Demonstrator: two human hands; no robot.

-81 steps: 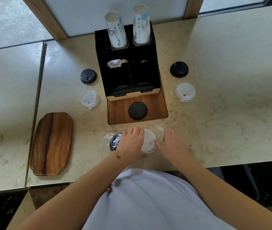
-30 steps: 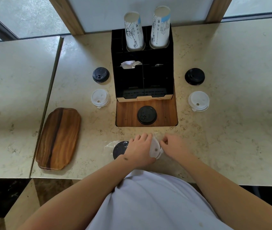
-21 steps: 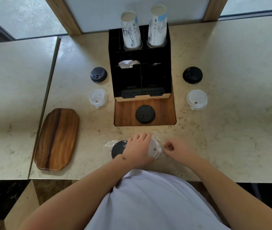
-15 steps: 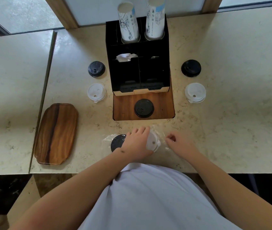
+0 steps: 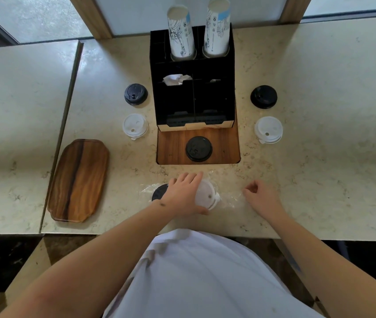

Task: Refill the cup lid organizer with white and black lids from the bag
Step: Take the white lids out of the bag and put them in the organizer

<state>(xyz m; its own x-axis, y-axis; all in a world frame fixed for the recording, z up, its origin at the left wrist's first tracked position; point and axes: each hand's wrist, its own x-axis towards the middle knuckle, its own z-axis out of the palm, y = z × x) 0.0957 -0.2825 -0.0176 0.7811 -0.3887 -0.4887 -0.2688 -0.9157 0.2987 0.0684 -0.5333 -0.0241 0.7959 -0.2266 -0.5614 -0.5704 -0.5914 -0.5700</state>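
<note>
A clear plastic bag [image 5: 229, 198] lies near the table's front edge with a black lid [image 5: 159, 192] and a white lid [image 5: 206, 196] in it. My left hand [image 5: 183, 193] grips the white lid, fingers over its top and thumb at its near rim. My right hand [image 5: 261, 197] is to the right of the lid, its fingers pinched at the bag's right end. The black organizer [image 5: 193, 99] stands at the back centre on a wooden base [image 5: 173, 148], its front lid slots dark. One black lid [image 5: 199, 145] rests on that base.
Left of the organizer lie a black lid [image 5: 135, 94] and a white lid [image 5: 135, 125]; right of it, a black lid [image 5: 263, 96] and a white lid [image 5: 268, 129]. Two paper cup stacks [image 5: 181, 33] stand in the organizer's back. A wooden tray [image 5: 79, 180] lies front left.
My right hand has moved right, away from the white lid, drawing the bag's end with it. My left hand has stayed on the white lid.
</note>
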